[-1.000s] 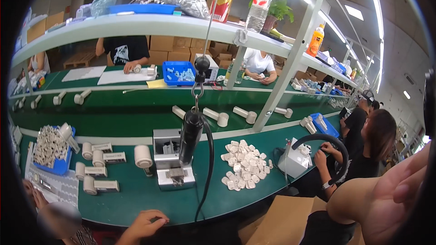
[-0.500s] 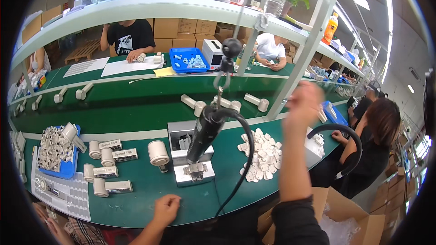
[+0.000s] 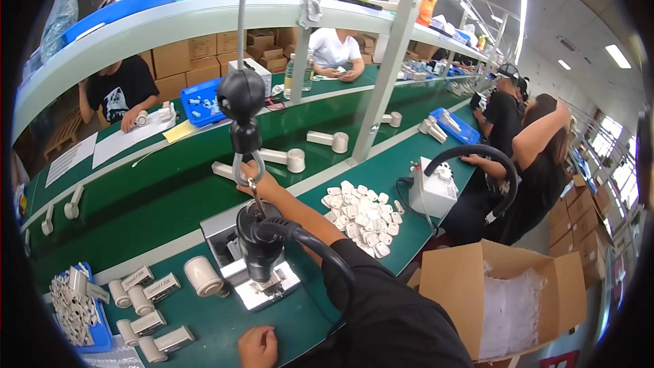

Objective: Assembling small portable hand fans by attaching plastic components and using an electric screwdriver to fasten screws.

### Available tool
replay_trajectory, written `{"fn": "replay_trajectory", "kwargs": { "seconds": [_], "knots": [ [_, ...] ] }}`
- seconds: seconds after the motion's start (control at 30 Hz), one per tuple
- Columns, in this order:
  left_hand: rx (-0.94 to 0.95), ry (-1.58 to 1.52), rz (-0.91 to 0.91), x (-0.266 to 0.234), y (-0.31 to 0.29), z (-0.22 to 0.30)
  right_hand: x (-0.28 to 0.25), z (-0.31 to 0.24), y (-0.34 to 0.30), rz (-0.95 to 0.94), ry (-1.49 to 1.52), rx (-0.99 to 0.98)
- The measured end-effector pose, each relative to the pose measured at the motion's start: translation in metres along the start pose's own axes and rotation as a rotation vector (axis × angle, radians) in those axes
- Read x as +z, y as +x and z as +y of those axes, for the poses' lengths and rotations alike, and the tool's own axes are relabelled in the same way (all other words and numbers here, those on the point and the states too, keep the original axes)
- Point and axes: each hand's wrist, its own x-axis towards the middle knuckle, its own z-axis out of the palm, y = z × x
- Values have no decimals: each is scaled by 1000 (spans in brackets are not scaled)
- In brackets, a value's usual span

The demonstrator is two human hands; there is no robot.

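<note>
My right hand reaches across the bench to the green belt, closed around the round end of a white handheld fan body. A metal ring partly covers those fingers. My left hand rests at the bench's near edge, fingers curled in, with nothing visible in it. Between the hands, a black electric screwdriver hangs above a metal fixture. A wide white cylindrical part stands left of the fixture. Several fan bodies lie farther left.
Small white parts are heaped right of the fixture. A blue tray of small parts sits far left. Beyond the heap are a white box with a cable, and an open carton. More fan bodies lie on the belt. Co-workers sit around.
My right hand has swung from raised at the right to the belt, where it has taken hold of a fan body. The view has turned right. My left hand stays by the near edge.
</note>
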Motion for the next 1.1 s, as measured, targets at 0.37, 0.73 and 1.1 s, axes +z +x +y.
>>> {"fn": "replay_trajectory", "kwargs": {
  "seconds": [0.37,0.73,1.1],
  "knots": [
    [174,41,-64,1,-4,3,-179,-11,-211,399,1037,337],
    [40,-622,-52,46,-14,5,-164,-63,-289,-313,1179,112],
    [-8,-819,177,38,-26,10,-97,-106,-272,-645,1439,86]
  ]
}}
